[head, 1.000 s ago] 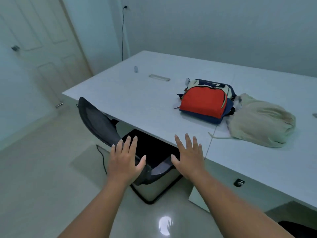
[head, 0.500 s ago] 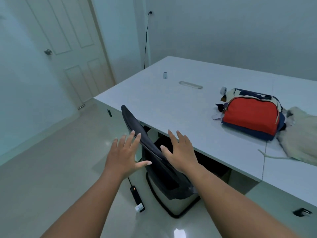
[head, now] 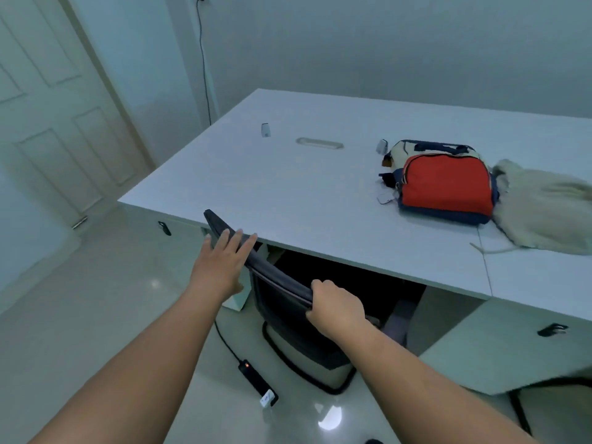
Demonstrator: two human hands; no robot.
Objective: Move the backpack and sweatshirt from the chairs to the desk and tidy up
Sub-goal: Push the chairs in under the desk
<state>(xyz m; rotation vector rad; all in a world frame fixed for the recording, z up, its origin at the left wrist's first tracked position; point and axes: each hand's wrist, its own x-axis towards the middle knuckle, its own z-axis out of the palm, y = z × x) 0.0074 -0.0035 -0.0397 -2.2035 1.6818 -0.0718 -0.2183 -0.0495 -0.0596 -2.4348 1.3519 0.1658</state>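
A red, navy and cream backpack [head: 445,182] lies on the white desk [head: 288,190], right of centre. A cream sweatshirt [head: 544,209] lies bunched against its right side, with a drawstring trailing toward the desk's front edge. A black chair [head: 275,283] stands tucked partly under the desk in front of me. My left hand [head: 224,264] lies with straight fingers on the top edge of the chair's backrest. My right hand [head: 336,304] grips the same edge lower down, fingers curled round it.
A black power strip [head: 256,381] with a cable lies on the glossy floor left of the chair. A small white device [head: 265,130] and a cable slot [head: 319,143] are on the desk. A closed door [head: 54,107] is at far left. Another chair's frame [head: 525,408] shows at bottom right.
Both hands have reached forward onto the chair's backrest: the left now rests flat on its top edge and the right has closed round it. The camera has moved closer to the desk.
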